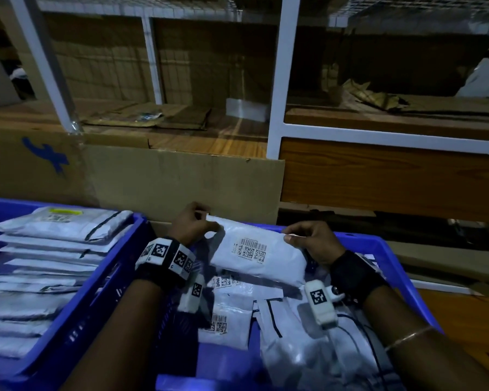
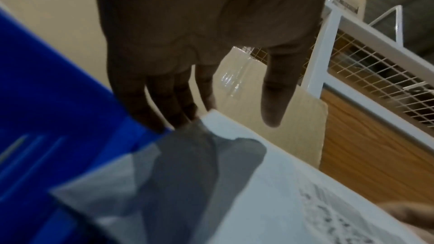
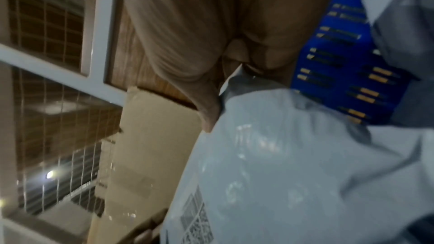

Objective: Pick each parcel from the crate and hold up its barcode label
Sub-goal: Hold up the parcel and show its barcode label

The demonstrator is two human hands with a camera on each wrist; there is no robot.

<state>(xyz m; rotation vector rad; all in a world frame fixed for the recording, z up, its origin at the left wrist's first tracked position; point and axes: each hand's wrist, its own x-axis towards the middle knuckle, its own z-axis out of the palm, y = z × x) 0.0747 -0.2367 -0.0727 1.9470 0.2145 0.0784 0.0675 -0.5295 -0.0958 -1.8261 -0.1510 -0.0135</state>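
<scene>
The person is holding a white poly-mailer parcel [image 1: 259,253] above the right-hand blue crate [image 1: 390,255], stretched between both hands, apparently so that the plastic is lying flat and the barcode label [image 1: 249,249] is facing up toward the head camera; that looks like the showing step of the task, already under way for this parcel. The left hand [image 1: 192,224] is pinching the parcel's far-left corner, its fingers curling behind the edge with the thumb in front; the right hand [image 1: 311,239] is gripping the right edge, thumb pressing on top and fingers folding underneath. Holding by the margins is keeping both hands clear of the printed codes. More parcels [image 1: 237,311] are lying loose in the crate beneath, some with labels showing, so the task seems far from finished; a second blue crate [image 1: 119,266] to the left is carrying a neat overlapping row of white mailers [image 1: 48,249], probably the handled ones, though that is only a guess.

The forearms and wrist cameras are covering much of the crate's contents; its near end is running out of the frame. Both wrist views are blurring badly: the left one is showing the fingertips [image 2: 183,114] meeting the parcel's corner, with the thumb standing apart from it there; the right one is catching only a smeared corner of the label. The label's text is too small to read; the shelves behind are too dim to make out.
</scene>
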